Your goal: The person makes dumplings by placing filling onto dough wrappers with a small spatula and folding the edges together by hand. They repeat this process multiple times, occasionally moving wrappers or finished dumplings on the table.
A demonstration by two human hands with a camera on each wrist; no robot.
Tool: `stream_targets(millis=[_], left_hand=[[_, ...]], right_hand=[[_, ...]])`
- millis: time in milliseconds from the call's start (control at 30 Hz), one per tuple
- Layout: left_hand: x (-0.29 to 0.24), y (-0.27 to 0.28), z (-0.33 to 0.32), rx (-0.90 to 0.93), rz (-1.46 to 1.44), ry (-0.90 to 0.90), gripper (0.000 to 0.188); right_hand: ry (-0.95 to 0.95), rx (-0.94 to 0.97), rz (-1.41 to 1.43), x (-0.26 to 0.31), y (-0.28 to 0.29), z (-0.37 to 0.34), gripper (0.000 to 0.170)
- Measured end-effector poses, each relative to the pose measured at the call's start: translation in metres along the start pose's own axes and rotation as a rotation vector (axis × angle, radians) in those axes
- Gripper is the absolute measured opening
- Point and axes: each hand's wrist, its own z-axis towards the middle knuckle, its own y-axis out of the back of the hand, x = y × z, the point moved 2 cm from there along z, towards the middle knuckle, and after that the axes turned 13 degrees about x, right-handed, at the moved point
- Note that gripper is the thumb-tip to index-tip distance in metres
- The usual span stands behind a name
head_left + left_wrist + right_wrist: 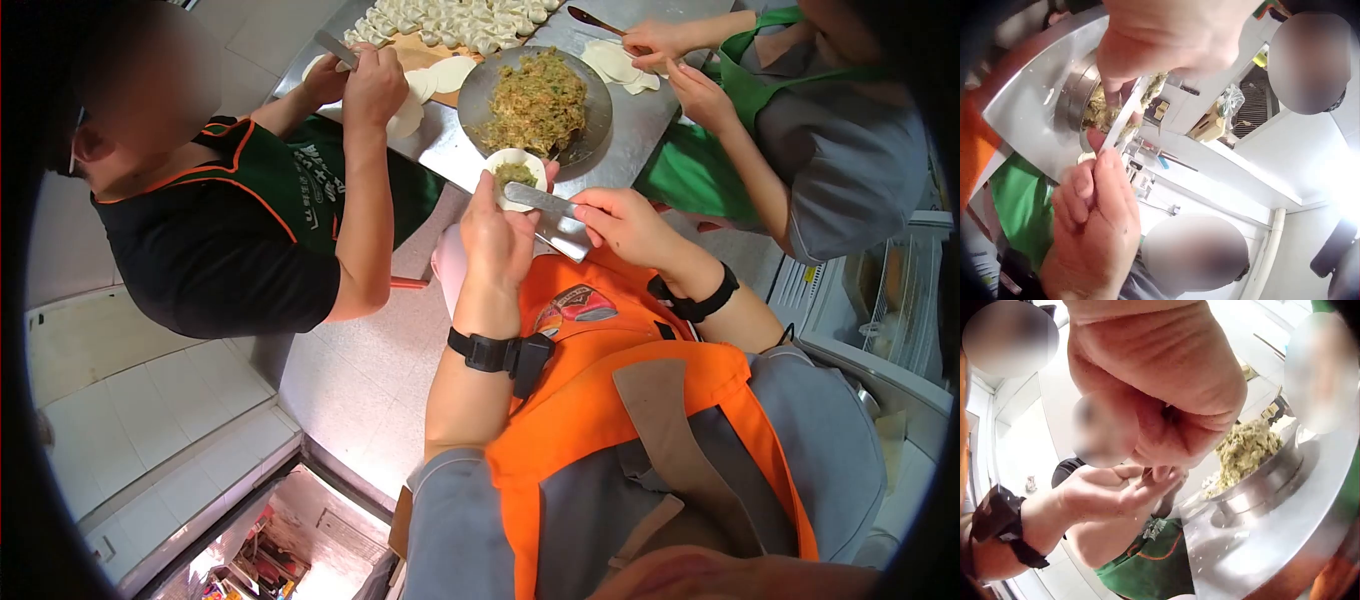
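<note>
Your left grip (497,238) curls round dumpling wrapper (538,171) — likely soft, tearable; support beneath. Right grip (630,226) pinches metal spatula (540,199).

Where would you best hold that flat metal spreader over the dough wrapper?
Probably grip the spreader by its right end, coming from the person's right, where the right hand holds it. It is long and flat, and its other end lies over the filling in the wrapper, which a grip there might disturb.

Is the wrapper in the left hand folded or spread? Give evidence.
Spread: the head view shows the wrapper round in the left hand, its green filling uncovered.
</note>
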Motion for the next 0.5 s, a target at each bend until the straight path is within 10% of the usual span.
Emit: stream_targets(millis=[300, 500], left_hand=[[0.016, -0.007, -0.014, 0.015, 0.154, -0.005, 0.043], [0.021, -0.024, -0.028, 0.185, 0.563, -0.069, 0.049]], right_hand=[[0.484, -0.268, -0.672, 0.038, 0.004, -0.003, 0.009], [0.447, -0.251, -0.234, 0.052, 0.016, -0.002, 0.007]])
